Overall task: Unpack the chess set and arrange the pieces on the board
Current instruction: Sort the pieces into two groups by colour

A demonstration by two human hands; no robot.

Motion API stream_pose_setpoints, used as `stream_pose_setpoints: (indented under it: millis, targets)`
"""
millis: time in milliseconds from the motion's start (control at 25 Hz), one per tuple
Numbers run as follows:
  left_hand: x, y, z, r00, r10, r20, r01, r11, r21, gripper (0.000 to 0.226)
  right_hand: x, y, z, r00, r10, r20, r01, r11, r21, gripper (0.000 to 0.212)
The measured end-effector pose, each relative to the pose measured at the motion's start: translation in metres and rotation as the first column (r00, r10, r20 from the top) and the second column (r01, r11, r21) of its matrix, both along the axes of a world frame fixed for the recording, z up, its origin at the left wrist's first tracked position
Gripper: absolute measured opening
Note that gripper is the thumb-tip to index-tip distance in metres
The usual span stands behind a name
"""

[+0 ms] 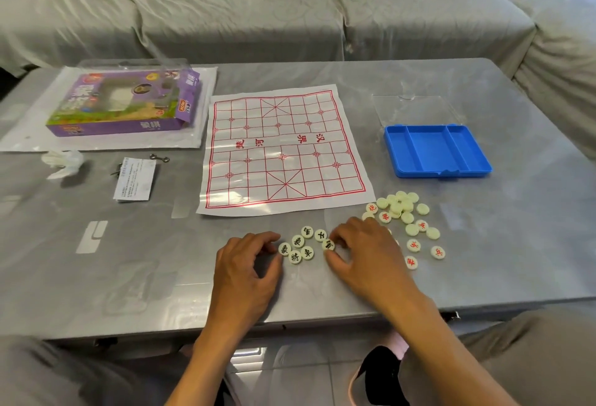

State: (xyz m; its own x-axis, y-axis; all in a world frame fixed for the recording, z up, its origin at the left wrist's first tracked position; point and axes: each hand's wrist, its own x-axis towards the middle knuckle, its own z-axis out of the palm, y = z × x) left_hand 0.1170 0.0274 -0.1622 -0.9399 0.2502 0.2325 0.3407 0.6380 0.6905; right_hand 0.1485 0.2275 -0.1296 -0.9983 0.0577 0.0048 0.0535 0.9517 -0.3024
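A white sheet board [283,147] with a red grid lies flat mid-table and carries no pieces. Just in front of it sits a cluster of several cream discs with black characters [298,246]. My left hand [246,263] rests at the cluster's left side, fingers curled, fingertips touching the leftmost disc. My right hand [361,254] pinches a black-marked disc [328,245] between thumb and forefinger at the cluster's right. A loose pile of discs with red characters or blank backs [404,218] lies to the right of my right hand.
An empty blue tray [437,150] sits right of the board, its clear lid [416,110] behind it. The purple game box [129,105] lies on plastic wrap at the back left. A leaflet [135,179], a crumpled tissue [63,162] and small metal bits lie left.
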Motion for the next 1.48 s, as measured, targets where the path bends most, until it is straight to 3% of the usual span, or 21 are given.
stream_pose_setpoints:
  millis: [80,160,360,600,920,1120,1480]
  targets:
    - [0.001,0.000,-0.001,1.000,0.000,0.003,0.000,1.000,0.004,0.029,-0.003,-0.004,-0.001,0.999,0.030,-0.010,-0.030,0.999,0.024,0.033]
    - [0.001,0.000,-0.002,1.000,-0.003,0.000,0.003,1.000,0.012,0.030,-0.004,0.018,0.009,0.999,-0.047,-0.023,0.046,0.999,-0.023,0.026]
    - [-0.001,0.000,-0.004,1.000,-0.004,-0.030,0.004,1.000,-0.014,0.028,0.014,0.082,0.023,0.961,-0.196,0.195,0.209,0.977,-0.046,0.018]
    - [-0.001,-0.001,-0.002,1.000,-0.005,-0.014,0.005,1.000,-0.020,0.028,0.014,0.072,0.013,0.955,-0.281,0.095,0.284,0.959,-0.020,0.013]
    - [-0.001,-0.001,-0.003,1.000,-0.009,-0.016,0.009,1.000,-0.008,0.028,0.014,0.066,0.007,0.965,-0.256,0.051,0.261,0.957,-0.127,0.017]
    - [-0.001,0.000,-0.002,1.000,-0.007,-0.011,0.007,1.000,-0.010,0.029,0.021,0.075,0.013,0.970,-0.211,0.120,0.230,0.958,-0.174,0.029]
    - [-0.001,0.000,-0.003,1.000,-0.004,-0.002,0.004,1.000,-0.025,0.029,0.018,0.077,0.006,0.951,-0.298,0.082,0.304,0.950,-0.067,0.017]
